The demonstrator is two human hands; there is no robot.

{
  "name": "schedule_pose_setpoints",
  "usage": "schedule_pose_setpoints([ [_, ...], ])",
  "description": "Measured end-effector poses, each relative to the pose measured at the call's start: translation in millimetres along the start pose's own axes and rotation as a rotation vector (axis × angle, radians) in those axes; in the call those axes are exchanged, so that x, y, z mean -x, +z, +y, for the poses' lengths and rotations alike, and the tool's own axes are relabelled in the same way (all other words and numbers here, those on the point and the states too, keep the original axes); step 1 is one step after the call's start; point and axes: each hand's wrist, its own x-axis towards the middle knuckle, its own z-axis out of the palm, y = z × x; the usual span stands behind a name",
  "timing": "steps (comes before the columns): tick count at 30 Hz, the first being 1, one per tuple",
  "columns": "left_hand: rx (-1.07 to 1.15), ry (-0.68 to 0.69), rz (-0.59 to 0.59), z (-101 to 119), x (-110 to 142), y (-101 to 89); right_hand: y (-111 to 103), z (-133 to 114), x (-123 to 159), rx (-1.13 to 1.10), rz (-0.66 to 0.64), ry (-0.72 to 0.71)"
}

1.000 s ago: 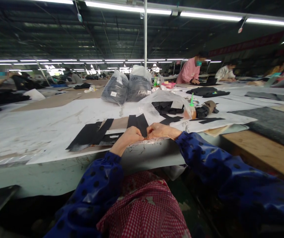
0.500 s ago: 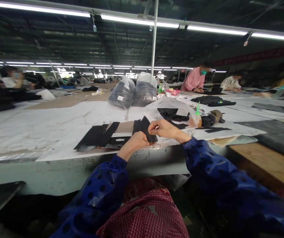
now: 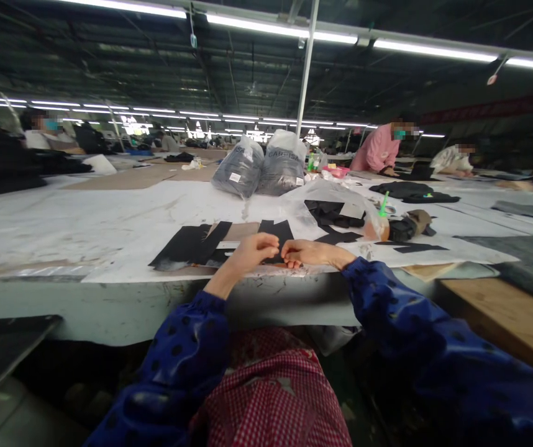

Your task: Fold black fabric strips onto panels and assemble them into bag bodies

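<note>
Several black fabric pieces (image 3: 185,242) lie side by side near the front edge of the white-covered table (image 3: 122,217), with a brown panel (image 3: 241,231) showing between them. My left hand (image 3: 251,251) is just above the right part of these pieces, thumb and fingertips drawn together. Facing it, my right hand (image 3: 310,251) has its fingers curled in a pinch over the right end of the black strip (image 3: 278,230). A small gap separates the two sets of fingertips. Whatever either pinch holds is too small to make out.
Behind the pieces stand two stuffed plastic bags (image 3: 282,164). To the right are a clear bag with black scraps (image 3: 334,211), a bottle with a green nozzle (image 3: 382,208) and a grey felt sheet (image 3: 522,261). Across the table a person in pink (image 3: 378,149) bends over work.
My left hand has lifted from the black strip's lower edge and turned, fingertips now up. The right hand has lowered slightly toward the strip's end. The view has shifted a little.
</note>
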Motion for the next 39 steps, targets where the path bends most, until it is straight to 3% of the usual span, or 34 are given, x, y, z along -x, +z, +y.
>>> schedule_pose_setpoints([
  [2, 0.048, 0.066, 0.136, 0, 10, -9.5, -5, 1, 3, 0.009, -0.023, -0.017],
  [3, -0.024, 0.086, 0.150, 0, 14, -12.4, -6, 1, 4, 0.026, -0.031, -0.026],
  [6, -0.316, 0.101, 0.064, -3, 25, -12.1, -8, -1, 8, 0.091, -0.052, -0.050],
  [9, -0.467, 0.050, 0.083, -8, 28, -3.2, -8, -2, 7, 0.082, -0.071, -0.036],
  [13, -0.512, -0.096, 0.106, -9, 24, 4.5, -5, -3, 0, 0.036, -0.026, 0.034],
  [20, -0.575, -0.333, -0.052, 4, 11, 1.8, 0, -12, -4, 0.113, 0.031, 0.108],
  [25, -0.571, -0.363, -0.106, 7, 3, -1.0, 2, -19, -3, 0.252, 0.026, 0.094],
  [30, -0.552, -0.351, -0.122, 2, 0, -4.5, 3, -24, -8, 0.239, -0.021, 0.157],
  [33, -0.551, -0.330, -0.121, 0, -1, -5.6, 5, -33, -11, 0.449, 0.006, 0.124],
  [36, -0.550, -0.314, -0.123, 3, 0, -5.0, 10, -46, -11, 0.742, 0.119, 0.053],
  [39, -0.526, -0.285, -0.126, 6, 1, -4.8, 16, -54, -12, 0.800, 0.148, -0.005],
])
